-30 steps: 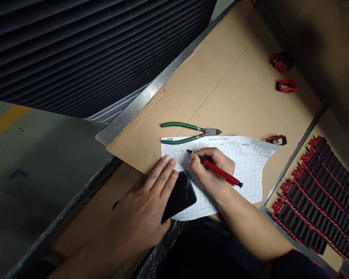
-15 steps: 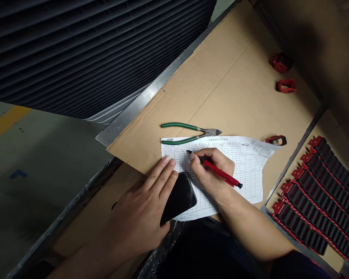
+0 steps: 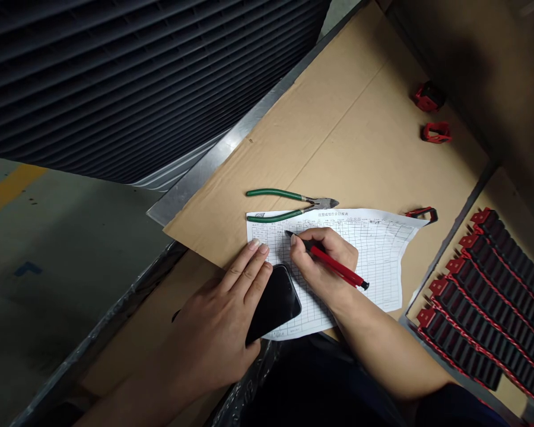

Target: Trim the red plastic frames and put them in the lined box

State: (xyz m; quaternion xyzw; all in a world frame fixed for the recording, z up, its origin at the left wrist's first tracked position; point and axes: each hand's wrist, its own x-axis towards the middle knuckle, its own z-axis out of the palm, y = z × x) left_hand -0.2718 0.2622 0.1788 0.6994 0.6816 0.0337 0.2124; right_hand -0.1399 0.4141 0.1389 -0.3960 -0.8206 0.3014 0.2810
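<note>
My right hand (image 3: pixel 323 261) is closed on a red pen (image 3: pixel 338 268) whose black tip rests on a printed grid form (image 3: pixel 374 255) lying on cardboard (image 3: pixel 338 136). My left hand (image 3: pixel 225 314) lies flat with fingers stretched out, its fingertips on the form's left edge and its palm over a black phone (image 3: pixel 276 301). Green-handled cutters (image 3: pixel 289 203) lie just beyond the form's top edge.
Rows of red and black plastic parts (image 3: pixel 489 296) fill a tray at the right. Loose red parts (image 3: pixel 436 131) lie on the cardboard at the far right, another (image 3: pixel 422 212) at the form's corner. A dark ribbed panel (image 3: pixel 137 77) rises at the upper left; the floor (image 3: pixel 48 249) is below.
The pen's tip has barely shifted on the form. The view has moved slightly; both hands stay in place.
</note>
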